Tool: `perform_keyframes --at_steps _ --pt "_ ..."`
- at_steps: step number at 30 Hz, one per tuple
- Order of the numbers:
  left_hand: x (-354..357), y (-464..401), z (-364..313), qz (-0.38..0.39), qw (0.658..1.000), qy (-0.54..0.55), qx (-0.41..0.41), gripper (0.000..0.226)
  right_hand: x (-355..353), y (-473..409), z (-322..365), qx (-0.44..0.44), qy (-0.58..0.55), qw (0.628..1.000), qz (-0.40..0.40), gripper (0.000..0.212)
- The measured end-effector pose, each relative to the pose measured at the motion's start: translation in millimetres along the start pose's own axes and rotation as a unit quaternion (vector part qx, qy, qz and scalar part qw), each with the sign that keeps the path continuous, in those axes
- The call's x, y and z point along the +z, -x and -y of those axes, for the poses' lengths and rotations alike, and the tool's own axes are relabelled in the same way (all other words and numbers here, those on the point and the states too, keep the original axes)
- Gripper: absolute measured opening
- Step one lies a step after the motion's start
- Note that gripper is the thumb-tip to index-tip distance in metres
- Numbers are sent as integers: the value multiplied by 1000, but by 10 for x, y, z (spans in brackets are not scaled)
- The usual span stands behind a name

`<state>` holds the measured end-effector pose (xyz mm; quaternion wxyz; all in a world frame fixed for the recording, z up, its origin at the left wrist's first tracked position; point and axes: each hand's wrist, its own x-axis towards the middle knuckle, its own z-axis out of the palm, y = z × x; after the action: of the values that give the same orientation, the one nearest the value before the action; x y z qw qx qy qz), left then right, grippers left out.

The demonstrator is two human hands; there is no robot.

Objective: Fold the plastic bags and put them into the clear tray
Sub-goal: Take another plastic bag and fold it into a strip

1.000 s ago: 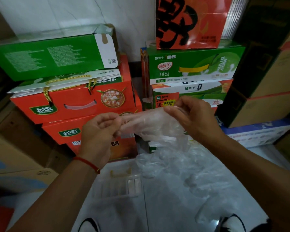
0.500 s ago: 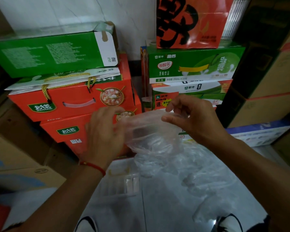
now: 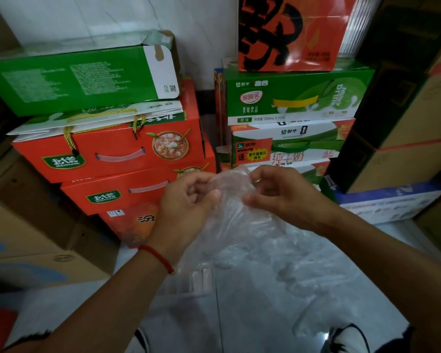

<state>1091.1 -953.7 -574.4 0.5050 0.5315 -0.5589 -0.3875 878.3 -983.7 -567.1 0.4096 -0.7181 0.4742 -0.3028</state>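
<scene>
Item: plastic bag [image 3: 229,200], clear, held in the air in front of me, above the floor. Left hand [image 3: 186,202] and right hand [image 3: 280,192] each pinch its top edge, close together. Status, by my reading: fold under way, not finished. Loose bags [image 3: 290,250] remain on the pale floor [image 3: 252,314]. Clear tray [image 3: 194,278] below; contents unclear. Surroundings: stacked orange cartons [image 3: 112,154], green cartons [image 3: 290,98], white wall [image 3: 112,19].

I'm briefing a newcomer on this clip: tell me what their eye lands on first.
First, the two hands, left hand and right hand, pinching a clear plastic bag at centre frame. Behind them, bright orange gift boxes stack at left, green milk cartons at right. The clear tray lies faint on the floor below.
</scene>
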Motion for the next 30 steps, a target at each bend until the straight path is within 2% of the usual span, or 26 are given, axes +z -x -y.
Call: perform_keyframes --at_steps 2,6,9,12,16,18,23,27,30 --pt "-21 -23 1 16 999 -17 -38 36 -23 -32 -29 -35 52 998 -33 8" --pt "-44 -26 18 101 987 -103 72 34 -16 -31 5 -101 118 987 -39 9" --pt "21 -32 37 21 998 -14 65 9 55 -30 45 -148 153 976 -48 12" --pt "-20 -91 42 -57 997 44 32 8 24 -41 78 -159 196 965 -66 17" --pt "-211 -188 35 -116 988 98 35 3 -11 -50 12 -82 263 961 -26 41" --pt "-269 -211 34 -123 986 109 32 7 -43 -59 -14 -29 281 959 0 42" --pt "-253 -177 3 -105 988 108 43 15 -136 -55 3 27 258 965 27 29" --pt "-234 -172 -17 -93 988 117 45 16 -119 -16 36 54 86 995 22 37" --pt "-221 -163 -20 -93 988 112 41 15 -93 -21 -1 21 35 999 -8 25"
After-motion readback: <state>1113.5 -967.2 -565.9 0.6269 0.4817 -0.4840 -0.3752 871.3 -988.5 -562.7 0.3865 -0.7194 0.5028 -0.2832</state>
